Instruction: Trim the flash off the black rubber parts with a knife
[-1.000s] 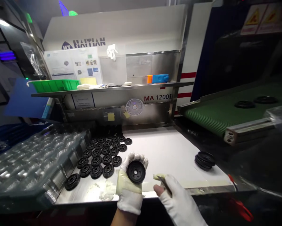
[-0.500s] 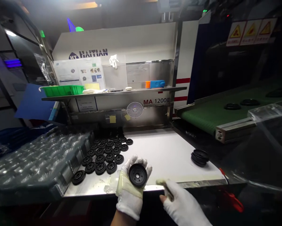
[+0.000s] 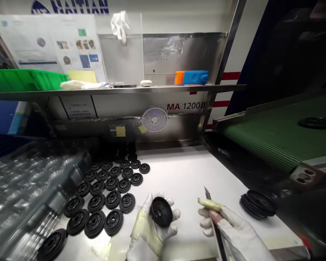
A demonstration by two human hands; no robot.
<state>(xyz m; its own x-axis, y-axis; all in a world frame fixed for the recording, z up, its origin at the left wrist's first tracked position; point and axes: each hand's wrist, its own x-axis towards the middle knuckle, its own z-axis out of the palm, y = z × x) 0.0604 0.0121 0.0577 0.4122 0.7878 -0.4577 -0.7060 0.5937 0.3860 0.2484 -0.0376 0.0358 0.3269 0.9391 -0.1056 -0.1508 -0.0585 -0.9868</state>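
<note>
While a black, round, wheel-like disc (image 3: 161,212) is held cupped between the curled fingers and thumb of the white-gloved left hand (image 3: 150,230), its dished face turned upward above the near part of the flat white tabletop (image 3: 179,174), a slim, pointed metal-bladed tool (image 3: 218,237) is gripped in the white-gloved right hand (image 3: 227,223), well apart from the disc. To the left, ridged black round discs (image 3: 112,199) are laid out in rows beside the clear moulded plastic trays (image 3: 29,185); to the right, a small black stack of discs (image 3: 261,203) is set near the right hand.
</note>
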